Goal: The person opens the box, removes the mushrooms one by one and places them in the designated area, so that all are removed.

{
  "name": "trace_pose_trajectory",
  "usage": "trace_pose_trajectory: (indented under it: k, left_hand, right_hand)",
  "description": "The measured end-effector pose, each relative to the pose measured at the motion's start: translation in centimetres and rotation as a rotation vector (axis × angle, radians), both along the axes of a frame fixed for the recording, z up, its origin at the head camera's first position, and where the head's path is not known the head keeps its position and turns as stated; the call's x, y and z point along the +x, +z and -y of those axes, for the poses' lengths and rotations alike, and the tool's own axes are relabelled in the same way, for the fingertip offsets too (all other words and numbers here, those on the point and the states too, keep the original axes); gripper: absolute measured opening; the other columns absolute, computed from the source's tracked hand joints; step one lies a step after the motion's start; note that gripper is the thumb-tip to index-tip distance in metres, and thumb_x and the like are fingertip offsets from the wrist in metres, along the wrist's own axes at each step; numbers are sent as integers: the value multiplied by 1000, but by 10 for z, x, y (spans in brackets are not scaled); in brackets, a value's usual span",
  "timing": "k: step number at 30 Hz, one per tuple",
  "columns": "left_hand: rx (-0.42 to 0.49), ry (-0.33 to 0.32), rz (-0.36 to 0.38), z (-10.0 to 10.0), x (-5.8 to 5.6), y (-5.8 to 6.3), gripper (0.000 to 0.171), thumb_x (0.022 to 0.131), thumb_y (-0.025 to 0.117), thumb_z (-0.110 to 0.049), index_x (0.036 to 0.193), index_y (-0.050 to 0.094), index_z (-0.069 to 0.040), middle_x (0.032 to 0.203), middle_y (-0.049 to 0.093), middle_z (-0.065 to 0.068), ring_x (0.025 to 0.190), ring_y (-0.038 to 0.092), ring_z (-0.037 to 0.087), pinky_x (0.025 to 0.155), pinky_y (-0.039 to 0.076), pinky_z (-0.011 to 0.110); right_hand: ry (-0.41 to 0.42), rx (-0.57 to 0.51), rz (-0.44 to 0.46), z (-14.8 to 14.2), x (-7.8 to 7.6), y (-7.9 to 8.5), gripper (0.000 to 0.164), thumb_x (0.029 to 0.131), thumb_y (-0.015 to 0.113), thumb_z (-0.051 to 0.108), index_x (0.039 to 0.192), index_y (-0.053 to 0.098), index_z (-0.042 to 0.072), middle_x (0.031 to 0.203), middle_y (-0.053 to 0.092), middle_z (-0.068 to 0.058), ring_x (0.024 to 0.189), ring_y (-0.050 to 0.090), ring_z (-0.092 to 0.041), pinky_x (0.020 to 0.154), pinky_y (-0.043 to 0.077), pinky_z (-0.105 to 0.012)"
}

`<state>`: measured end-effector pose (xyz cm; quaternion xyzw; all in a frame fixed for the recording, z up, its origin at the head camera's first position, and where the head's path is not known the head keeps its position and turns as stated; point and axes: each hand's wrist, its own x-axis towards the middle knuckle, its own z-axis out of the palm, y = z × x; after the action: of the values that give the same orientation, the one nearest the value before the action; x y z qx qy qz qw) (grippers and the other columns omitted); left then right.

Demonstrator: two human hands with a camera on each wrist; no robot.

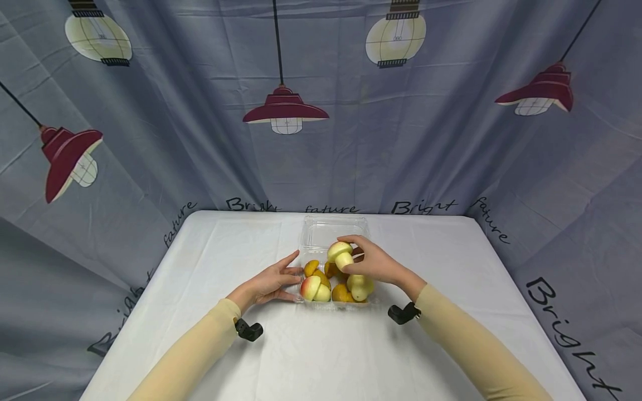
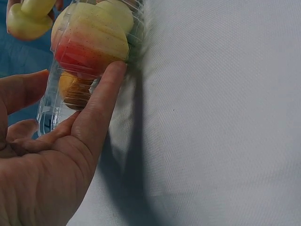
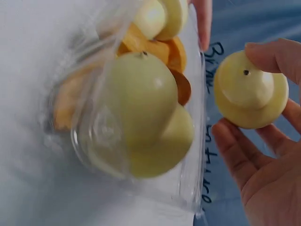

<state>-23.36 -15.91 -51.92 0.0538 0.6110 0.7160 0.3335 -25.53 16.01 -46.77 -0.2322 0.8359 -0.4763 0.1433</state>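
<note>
My right hand (image 1: 373,260) grips a pale yellow mushroom (image 1: 340,253) between thumb and fingers, above the front part of an open clear plastic box (image 1: 335,307). In the right wrist view the narrow end of the mushroom (image 3: 247,89), with a dark dot on it, faces the camera. My left hand (image 1: 273,283) is spread at the left side of the box, its fingertips right at the wall. Inside lie a red-and-yellow rounded piece (image 2: 91,44), pale yellow-green pieces (image 3: 141,103) and several orange mushroom-like pieces (image 1: 342,293), one with a brown ridged underside.
The box's clear lid (image 1: 335,231) is folded back on the far side. A white cloth covers the table (image 1: 426,250). Behind it and at both sides hangs a grey-blue curtain (image 1: 341,161) with printed lamps and lettering. Each wrist carries a small black camera (image 1: 249,329).
</note>
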Motion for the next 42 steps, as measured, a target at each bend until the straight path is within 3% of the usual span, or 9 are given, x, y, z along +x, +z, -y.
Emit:
trace_pose_trajectory:
  k: [14,24,28,34,42]
  left_hand:
    - [2,1,4,0,1,1,86,103,57,0,167,7,-31,167,14,26,147,30,45,84,63,47]
    - [-11,0,-1,0,1,2,85,103,56,-1,167,7,-31,166,15,26,147,30,45,85,62,47]
    - [-10,-4,-4,0,1,2,85,104,56,-1,167,7,-31,167,15,26,147,29,45,85,62,47]
    - [0,-7,-1,0,1,1,86,104,56,-1,167,6,-30,167,14,26,148,27,46,86,62,49]
    - [6,-9,3,0,0,0,86,104,56,-1,167,5,-30,167,12,25,148,25,46,86,62,49]
  right_hand:
    - [-176,-188,20,-51,-14,7,79,91,80,18,158,37,22,157,36,-7,131,49,-35,90,59,-39]
    - [-329,-114,23,-92,-22,3,85,93,78,24,163,28,19,161,32,-9,140,42,-37,95,55,-44]
    - [-356,-83,15,-107,-24,-3,86,95,76,22,163,25,14,161,30,-15,140,41,-40,94,54,-42]
    - [-376,-75,3,-123,-30,-17,85,94,76,21,163,26,13,161,30,-17,139,42,-41,86,55,-26]
    - [-396,-59,21,-133,-33,-29,85,95,75,18,163,25,12,162,27,-19,139,41,-43,87,56,-31]
